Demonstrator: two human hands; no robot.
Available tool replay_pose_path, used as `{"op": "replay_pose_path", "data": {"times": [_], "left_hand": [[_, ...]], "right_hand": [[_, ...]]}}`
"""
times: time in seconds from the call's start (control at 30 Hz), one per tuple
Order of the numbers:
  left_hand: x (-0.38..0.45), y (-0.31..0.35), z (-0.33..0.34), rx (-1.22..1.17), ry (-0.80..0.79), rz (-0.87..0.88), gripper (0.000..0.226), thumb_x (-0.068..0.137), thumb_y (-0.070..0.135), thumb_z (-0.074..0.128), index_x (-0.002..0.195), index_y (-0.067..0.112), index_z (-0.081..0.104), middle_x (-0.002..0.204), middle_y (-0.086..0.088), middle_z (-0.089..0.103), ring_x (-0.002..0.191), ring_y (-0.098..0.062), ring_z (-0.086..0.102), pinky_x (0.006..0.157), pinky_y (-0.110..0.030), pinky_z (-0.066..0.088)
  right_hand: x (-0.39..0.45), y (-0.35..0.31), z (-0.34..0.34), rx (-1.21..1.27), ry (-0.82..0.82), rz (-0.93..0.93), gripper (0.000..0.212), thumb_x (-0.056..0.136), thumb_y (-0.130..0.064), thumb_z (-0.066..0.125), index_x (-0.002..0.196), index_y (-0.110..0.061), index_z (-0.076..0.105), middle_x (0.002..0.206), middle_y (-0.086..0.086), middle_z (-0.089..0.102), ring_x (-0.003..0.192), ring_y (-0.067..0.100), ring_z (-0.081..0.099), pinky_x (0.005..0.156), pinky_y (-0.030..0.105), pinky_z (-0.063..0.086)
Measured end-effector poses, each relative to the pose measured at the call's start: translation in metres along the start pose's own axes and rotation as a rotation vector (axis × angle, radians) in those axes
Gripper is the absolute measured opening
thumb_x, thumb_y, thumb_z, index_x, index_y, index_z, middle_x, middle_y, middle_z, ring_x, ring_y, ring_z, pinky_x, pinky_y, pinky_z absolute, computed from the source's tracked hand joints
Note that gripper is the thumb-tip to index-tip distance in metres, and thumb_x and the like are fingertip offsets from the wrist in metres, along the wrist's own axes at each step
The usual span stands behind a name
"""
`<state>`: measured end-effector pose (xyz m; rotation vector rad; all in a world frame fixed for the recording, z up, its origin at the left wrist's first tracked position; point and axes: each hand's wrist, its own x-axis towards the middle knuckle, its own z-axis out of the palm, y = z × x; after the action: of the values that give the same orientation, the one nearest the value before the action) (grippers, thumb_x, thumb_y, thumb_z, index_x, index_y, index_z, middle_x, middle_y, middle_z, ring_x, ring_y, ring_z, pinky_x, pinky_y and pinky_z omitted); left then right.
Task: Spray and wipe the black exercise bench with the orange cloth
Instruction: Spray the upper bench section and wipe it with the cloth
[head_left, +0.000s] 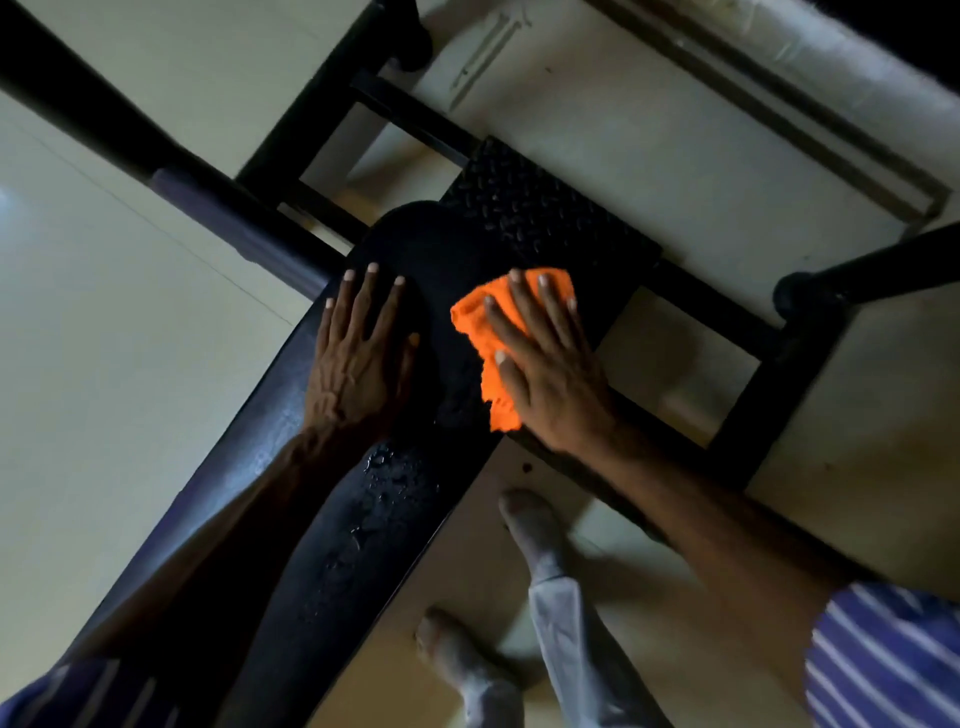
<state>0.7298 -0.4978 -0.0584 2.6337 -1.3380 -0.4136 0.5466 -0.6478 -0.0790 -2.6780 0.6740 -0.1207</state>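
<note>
The orange cloth (485, 338) is seen crumpled on the far end of the black exercise bench (384, 499), a little to the 1 o'clock side of the picture's middle. It is pressed flat against the bench pad under the right hand (545, 364), whose fingers (519, 306) are spread apart on top of the cloth and are not closed around it; part of the cloth shows at 9 o'clock and at 6 o'clock of this hand. The left hand (358, 353) is laid flat on the same pad, at 9 o'clock of the cloth and apart from it, with the fingers stretched out and nothing held.

The bench runs from 7 o'clock up towards the middle of the view, and drops of liquid (387, 467) are seen on its surface at 6 o'clock of the hands. A ribbed black plate (545, 208) is found just past the pad at 12 o'clock of the cloth, joined to the black metal frame (748, 332). At 5 o'clock, striped sleeves (883, 660) and two bare feet (524, 509) on the pale floor (104, 312) are visible. A dark bar (156, 150) crosses the view at 10 o'clock.
</note>
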Motion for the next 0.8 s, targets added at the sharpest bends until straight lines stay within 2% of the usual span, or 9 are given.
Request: {"op": "replay_pose_path", "data": {"times": [0.1, 0.17, 0.23, 0.3, 0.37, 0.43, 0.63, 0.7, 0.8], "left_hand": [[-0.012, -0.004, 0.005, 0.007, -0.009, -0.004, 0.061, 0.111, 0.044, 0.03, 0.166, 0.022, 0.015, 0.175, -0.007, 0.005, 0.162, -0.027, -0.002, 0.132, -0.049, 0.004], [-0.021, -0.003, 0.006, -0.017, -0.006, -0.016, 0.061, 0.111, 0.043, 0.031, 0.166, 0.021, 0.016, 0.175, -0.008, 0.006, 0.162, -0.027, -0.002, 0.132, -0.049, 0.004], [-0.028, -0.002, 0.003, -0.048, 0.003, -0.036, 0.06, 0.111, 0.042, 0.032, 0.165, 0.019, 0.019, 0.175, -0.009, 0.008, 0.162, -0.028, 0.0, 0.132, -0.05, 0.005], [-0.037, -0.004, -0.001, -0.063, 0.002, -0.049, 0.06, 0.111, 0.04, 0.033, 0.165, 0.018, 0.021, 0.175, -0.009, 0.01, 0.162, -0.028, 0.0, 0.132, -0.05, 0.005], [-0.047, -0.008, -0.002, -0.083, -0.001, -0.063, 0.06, 0.11, 0.041, 0.034, 0.165, 0.018, 0.022, 0.174, -0.009, 0.011, 0.162, -0.028, 0.001, 0.132, -0.05, 0.005], [-0.06, -0.012, 0.0, -0.098, -0.004, -0.077, 0.063, 0.109, 0.045, 0.035, 0.165, 0.019, 0.021, 0.175, -0.007, 0.01, 0.163, -0.026, -0.001, 0.132, -0.051, 0.006], [-0.11, -0.007, 0.015, -0.015, -0.023, -0.065, 0.09, 0.096, 0.078, 0.033, 0.165, 0.023, 0.017, 0.175, -0.006, 0.009, 0.163, -0.026, -0.001, 0.131, -0.052, 0.003], [-0.126, -0.002, 0.019, 0.022, -0.028, -0.061, 0.099, 0.091, 0.085, 0.032, 0.165, 0.021, 0.017, 0.175, -0.008, 0.008, 0.163, -0.029, -0.001, 0.13, -0.056, 0.003], [-0.143, -0.002, 0.028, 0.03, -0.024, -0.101, 0.104, 0.089, 0.087, 0.035, 0.166, 0.021, 0.014, 0.175, -0.008, 0.003, 0.163, -0.029, -0.004, 0.13, -0.058, 0.007]], "right_hand": [[0.029, 0.005, -0.001, 0.047, 0.061, 0.131, 0.055, 0.113, -0.037, 0.032, 0.167, -0.026, 0.03, 0.178, 0.009, 0.015, 0.166, 0.033, 0.008, 0.132, 0.057, 0.017], [0.021, -0.019, 0.008, 0.067, 0.118, 0.249, 0.054, 0.112, -0.032, 0.034, 0.166, -0.026, 0.031, 0.178, 0.01, 0.016, 0.166, 0.036, 0.007, 0.133, 0.059, 0.011], [-0.005, -0.039, 0.016, 0.022, 0.116, 0.158, 0.054, 0.112, -0.028, 0.038, 0.166, -0.026, 0.033, 0.177, 0.011, 0.018, 0.166, 0.037, 0.008, 0.132, 0.061, 0.007], [-0.029, -0.037, 0.016, -0.041, 0.045, -0.04, 0.055, 0.112, -0.03, 0.038, 0.167, -0.027, 0.03, 0.178, 0.009, 0.017, 0.166, 0.035, 0.007, 0.132, 0.061, 0.008], [-0.025, -0.018, 0.006, -0.117, -0.014, -0.188, 0.055, 0.113, -0.036, 0.034, 0.167, -0.029, 0.028, 0.178, 0.007, 0.016, 0.166, 0.031, 0.009, 0.133, 0.058, 0.011], [0.0, -0.006, -0.001, -0.158, -0.038, -0.219, 0.055, 0.113, -0.04, 0.031, 0.166, -0.03, 0.03, 0.178, 0.005, 0.018, 0.166, 0.029, 0.013, 0.133, 0.055, 0.013], [0.026, -0.041, 0.007, -0.094, 0.055, 0.098, 0.06, 0.107, -0.032, 0.036, 0.167, -0.03, 0.03, 0.178, 0.008, 0.016, 0.166, 0.033, 0.011, 0.134, 0.053, 0.004], [-0.005, -0.054, 0.01, -0.11, 0.011, -0.02, 0.062, 0.107, -0.031, 0.039, 0.167, -0.028, 0.027, 0.178, 0.008, 0.015, 0.166, 0.033, 0.01, 0.133, 0.056, 0.008], [-0.028, -0.034, 0.004, -0.179, -0.106, -0.329, 0.059, 0.112, -0.034, 0.034, 0.169, -0.028, 0.022, 0.179, 0.008, 0.013, 0.166, 0.032, 0.008, 0.133, 0.056, 0.013]]}}
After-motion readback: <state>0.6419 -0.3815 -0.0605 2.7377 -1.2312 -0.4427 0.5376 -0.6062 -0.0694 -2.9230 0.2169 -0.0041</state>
